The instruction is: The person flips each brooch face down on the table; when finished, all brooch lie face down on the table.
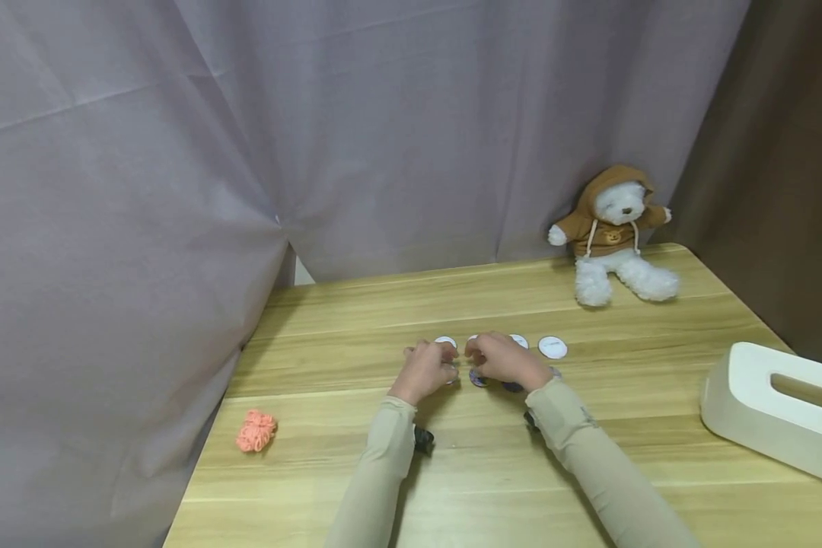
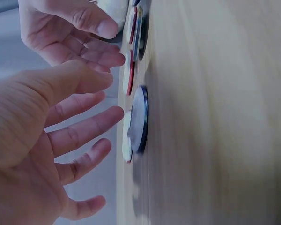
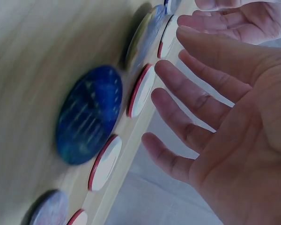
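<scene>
Two rows of round flat discs lie on the wooden table. Those in the far row show white faces, such as the white disc [image 1: 552, 348] at the right end; the right wrist view shows red rims on them. Nearer is a row of patterned discs, among them a blue disc [image 3: 90, 115] with pale markings. My left hand [image 1: 425, 369] hovers at the left end of the rows, fingers spread and slightly bent, beside a pale disc with a dark rim [image 2: 139, 119]. Facing it, my right hand [image 1: 505, 358] hangs over the middle discs, partly hiding them, its fingers loosely bent and holding nothing.
A bundle of coral yarn [image 1: 256, 431] lies at the table's left. At the back right sits a white teddy bear [image 1: 613, 228] in a brown hoodie. A white box with a slot [image 1: 781, 415] stands on the right. Grey curtain [image 1: 397, 137] hangs behind the table.
</scene>
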The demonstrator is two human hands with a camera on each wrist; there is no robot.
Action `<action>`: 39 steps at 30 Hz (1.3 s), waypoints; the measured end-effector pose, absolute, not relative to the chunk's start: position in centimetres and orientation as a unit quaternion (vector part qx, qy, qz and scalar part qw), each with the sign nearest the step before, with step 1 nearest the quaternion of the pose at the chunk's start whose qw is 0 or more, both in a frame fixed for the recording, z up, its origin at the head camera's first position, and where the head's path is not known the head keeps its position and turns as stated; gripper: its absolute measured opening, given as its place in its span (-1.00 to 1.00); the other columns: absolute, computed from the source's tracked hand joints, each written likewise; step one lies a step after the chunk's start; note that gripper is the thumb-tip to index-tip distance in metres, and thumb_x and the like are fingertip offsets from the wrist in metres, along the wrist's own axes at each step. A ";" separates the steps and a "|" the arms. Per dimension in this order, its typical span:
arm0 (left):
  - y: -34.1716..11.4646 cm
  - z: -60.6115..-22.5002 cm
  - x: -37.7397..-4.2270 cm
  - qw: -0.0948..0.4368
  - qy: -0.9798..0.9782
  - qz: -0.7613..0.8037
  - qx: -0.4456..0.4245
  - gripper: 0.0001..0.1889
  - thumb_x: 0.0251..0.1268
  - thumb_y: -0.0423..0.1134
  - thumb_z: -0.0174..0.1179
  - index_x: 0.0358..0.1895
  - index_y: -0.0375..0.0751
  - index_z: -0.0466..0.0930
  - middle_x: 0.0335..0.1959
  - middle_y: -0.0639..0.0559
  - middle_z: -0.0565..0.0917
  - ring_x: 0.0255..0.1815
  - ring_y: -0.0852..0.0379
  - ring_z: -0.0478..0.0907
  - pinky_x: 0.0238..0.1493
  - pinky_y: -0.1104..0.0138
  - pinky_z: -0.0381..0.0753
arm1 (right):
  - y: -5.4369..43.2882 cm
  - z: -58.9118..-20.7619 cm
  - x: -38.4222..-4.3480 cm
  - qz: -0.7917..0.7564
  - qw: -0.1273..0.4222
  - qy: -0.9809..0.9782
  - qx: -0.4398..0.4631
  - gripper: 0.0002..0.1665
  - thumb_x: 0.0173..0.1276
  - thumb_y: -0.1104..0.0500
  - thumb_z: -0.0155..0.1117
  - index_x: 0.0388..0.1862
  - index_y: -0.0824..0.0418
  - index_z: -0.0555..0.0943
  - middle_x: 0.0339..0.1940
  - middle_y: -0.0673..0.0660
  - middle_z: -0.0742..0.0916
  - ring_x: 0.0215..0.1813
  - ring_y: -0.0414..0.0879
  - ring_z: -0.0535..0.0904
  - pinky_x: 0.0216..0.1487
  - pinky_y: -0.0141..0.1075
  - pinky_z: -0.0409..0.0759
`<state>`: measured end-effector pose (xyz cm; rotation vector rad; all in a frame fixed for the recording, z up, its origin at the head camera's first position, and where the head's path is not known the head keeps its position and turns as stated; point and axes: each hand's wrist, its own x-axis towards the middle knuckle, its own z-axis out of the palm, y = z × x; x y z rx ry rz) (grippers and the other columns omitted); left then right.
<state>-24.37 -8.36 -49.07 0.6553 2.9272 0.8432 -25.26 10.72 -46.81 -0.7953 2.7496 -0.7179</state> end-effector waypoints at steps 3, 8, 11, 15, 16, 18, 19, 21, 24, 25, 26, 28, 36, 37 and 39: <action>-7.7 -49.2 -24.5 0.009 0.940 0.259 0.222 -0.68 0.03 -0.31 0.42 -0.06 -0.16 0.75 -0.09 0.03 0.77 0.02 -0.08 0.52 0.14 -0.09 0.24 | 11.3 -47.0 -25.2 -0.233 0.085 0.930 -0.270 -0.63 0.09 0.49 0.41 -0.08 0.33 0.69 -0.20 0.17 0.75 -0.11 0.08 0.65 -0.04 -0.04 0.62; -6.3 -49.3 -24.5 0.013 0.944 0.237 0.230 -0.64 -0.01 -0.31 0.50 -0.06 -0.10 0.76 -0.15 0.10 0.76 0.03 -0.06 0.52 0.12 -0.07 0.24 | 12.1 -47.3 -25.0 -0.232 0.077 0.931 -0.271 -0.46 -0.18 0.58 0.29 -0.12 0.33 0.71 -0.26 0.15 0.75 -0.21 0.03 0.64 -0.14 -0.07 0.62; -5.9 -49.4 -24.3 0.018 0.945 0.232 0.230 -0.63 -0.05 -0.33 0.53 -0.08 -0.07 0.76 -0.19 0.12 0.74 0.07 -0.09 0.50 0.12 -0.09 0.24 | 12.2 -47.5 -24.9 -0.232 0.080 0.932 -0.266 -0.50 -0.22 0.58 0.29 -0.20 0.29 0.72 -0.32 0.11 0.73 -0.30 -0.03 0.57 -0.22 -0.13 0.58; -5.6 -49.3 -24.2 0.018 0.947 0.227 0.227 -0.67 -0.09 -0.35 0.55 -0.17 -0.04 0.77 -0.22 0.14 0.73 0.07 -0.12 0.48 0.09 -0.07 0.26 | 12.2 -47.9 -24.9 -0.226 0.078 0.936 -0.259 -0.61 -0.21 0.56 0.39 -0.34 0.24 0.72 -0.40 0.04 0.71 -0.37 -0.07 0.49 -0.28 -0.17 0.52; -5.5 -49.3 -24.2 0.018 0.947 0.227 0.227 -0.68 -0.11 -0.36 0.55 -0.20 -0.03 0.77 -0.23 0.14 0.73 0.06 -0.11 0.49 0.08 -0.06 0.26 | 12.2 -48.0 -24.9 -0.223 0.074 0.937 -0.259 -0.63 -0.21 0.54 0.42 -0.37 0.22 0.72 -0.42 0.02 0.71 -0.38 -0.08 0.48 -0.28 -0.17 0.51; -5.4 -49.4 -24.2 0.018 0.946 0.228 0.228 -0.69 -0.13 -0.37 0.55 -0.24 -0.02 0.77 -0.24 0.15 0.74 0.04 -0.09 0.49 0.07 -0.06 0.26 | 12.2 -48.1 -24.9 -0.222 0.067 0.937 -0.260 -0.64 -0.23 0.51 0.47 -0.40 0.20 0.72 -0.44 0.00 0.70 -0.38 -0.09 0.47 -0.30 -0.19 0.48; -5.4 -49.4 -24.2 0.018 0.946 0.228 0.229 -0.70 -0.13 -0.37 0.55 -0.25 -0.02 0.78 -0.24 0.15 0.74 0.02 -0.08 0.49 0.06 -0.05 0.26 | 12.3 -48.2 -24.8 -0.223 0.064 0.937 -0.261 -0.65 -0.24 0.50 0.48 -0.42 0.19 0.72 -0.47 -0.01 0.68 -0.40 -0.09 0.45 -0.32 -0.19 0.45; -5.2 -49.3 -24.2 0.020 0.946 0.228 0.232 -0.71 -0.13 -0.38 0.56 -0.27 -0.03 0.79 -0.23 0.15 0.75 -0.01 -0.07 0.50 0.04 -0.05 0.26 | 12.3 -48.2 -24.8 -0.225 0.058 0.936 -0.264 -0.66 -0.26 0.51 0.46 -0.47 0.18 0.71 -0.51 -0.01 0.66 -0.42 -0.08 0.42 -0.35 -0.20 0.41; -5.1 -49.4 -24.2 0.022 0.948 0.219 0.232 -0.73 -0.11 -0.37 0.55 -0.27 -0.02 0.81 -0.21 0.16 0.76 -0.03 -0.03 0.50 0.02 -0.02 0.26 | 12.4 -48.3 -24.8 -0.231 0.061 0.934 -0.265 -0.69 -0.21 0.50 0.49 -0.49 0.16 0.71 -0.53 -0.02 0.66 -0.42 -0.10 0.41 -0.35 -0.22 0.41; -5.0 -49.4 -24.2 0.021 0.948 0.216 0.233 -0.74 -0.11 -0.37 0.55 -0.27 -0.02 0.81 -0.22 0.16 0.77 -0.04 -0.03 0.50 0.00 -0.02 0.26 | 12.4 -48.3 -24.8 -0.230 0.059 0.933 -0.269 -0.70 -0.20 0.49 0.50 -0.48 0.16 0.72 -0.52 -0.02 0.67 -0.42 -0.11 0.43 -0.34 -0.21 0.43; -5.0 -49.4 -24.2 0.019 0.949 0.213 0.232 -0.74 -0.12 -0.37 0.55 -0.28 -0.02 0.82 -0.22 0.17 0.77 -0.04 -0.03 0.49 0.00 0.00 0.26 | 12.5 -48.3 -24.8 -0.226 0.055 0.933 -0.273 -0.70 -0.18 0.47 0.52 -0.47 0.16 0.73 -0.51 -0.03 0.68 -0.41 -0.12 0.44 -0.32 -0.20 0.46; -5.0 -49.4 -24.3 0.014 0.950 0.212 0.231 -0.76 -0.12 -0.37 0.54 -0.31 -0.01 0.82 -0.25 0.19 0.77 -0.04 -0.03 0.49 -0.02 0.02 0.25 | 12.6 -48.4 -24.9 -0.220 0.052 0.934 -0.278 -0.73 -0.12 0.43 0.56 -0.43 0.15 0.75 -0.48 -0.05 0.70 -0.39 -0.14 0.47 -0.26 -0.16 0.49; -5.3 -48.9 -24.0 -0.005 0.944 0.237 0.230 -0.92 0.08 -0.27 0.50 -0.37 0.00 0.79 -0.26 0.15 0.76 0.05 -0.13 0.52 0.09 -0.13 0.25 | 13.4 -48.0 -24.8 -0.238 0.060 0.929 -0.278 -0.86 0.14 0.36 0.49 -0.37 0.15 0.74 -0.38 -0.04 0.74 -0.26 -0.08 0.58 -0.08 0.01 0.54; -5.3 -48.9 -23.9 -0.005 0.944 0.237 0.230 -0.93 0.12 -0.27 0.49 -0.36 -0.01 0.79 -0.26 0.15 0.76 0.06 -0.13 0.52 0.10 -0.15 0.25 | 13.5 -47.9 -24.8 -0.243 0.060 0.927 -0.279 -0.87 0.17 0.37 0.46 -0.36 0.16 0.74 -0.37 -0.01 0.75 -0.25 -0.07 0.59 -0.07 0.02 0.55; -5.3 -48.8 -23.9 -0.007 0.943 0.242 0.230 -0.95 0.16 -0.27 0.46 -0.34 -0.03 0.79 -0.28 0.15 0.76 0.05 -0.11 0.53 0.11 -0.17 0.25 | 13.5 -47.8 -24.7 -0.256 0.063 0.926 -0.271 -0.86 0.21 0.39 0.40 -0.35 0.17 0.73 -0.35 0.00 0.75 -0.22 -0.04 0.60 -0.04 0.05 0.54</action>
